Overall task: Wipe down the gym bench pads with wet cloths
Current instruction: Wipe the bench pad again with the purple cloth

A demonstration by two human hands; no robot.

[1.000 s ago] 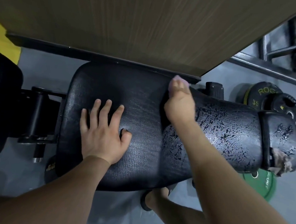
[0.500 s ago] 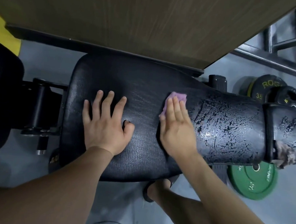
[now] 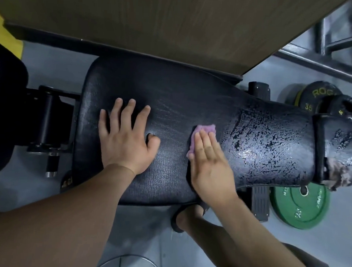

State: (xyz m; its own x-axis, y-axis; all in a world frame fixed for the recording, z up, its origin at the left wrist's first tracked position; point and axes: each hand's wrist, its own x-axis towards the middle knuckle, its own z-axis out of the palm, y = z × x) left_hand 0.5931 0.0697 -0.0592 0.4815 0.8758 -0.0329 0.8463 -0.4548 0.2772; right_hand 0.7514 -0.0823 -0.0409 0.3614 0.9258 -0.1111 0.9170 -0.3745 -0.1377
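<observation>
A long black bench pad (image 3: 173, 96) runs left to right below me, its right part cracked and shiny with wet. My left hand (image 3: 127, 138) lies flat on the pad's left half, fingers spread, holding nothing. My right hand (image 3: 210, 162) presses flat on a small purple cloth (image 3: 200, 129) near the pad's middle; the cloth shows past my fingertips and at their left side. A second black pad (image 3: 1, 106) sits at the far left, joined by a black hinge (image 3: 48, 121).
A wooden panel (image 3: 157, 18) overhangs the pad's far edge. A green weight plate (image 3: 298, 204) and black plates (image 3: 319, 96) lie on the grey floor at the right. A metal rack frame (image 3: 331, 43) stands at upper right. My foot (image 3: 186, 216) is under the pad's near edge.
My right hand drew the cloth from the pad's far edge toward me, flattening on it near the pad's middle. My left hand stayed in place.
</observation>
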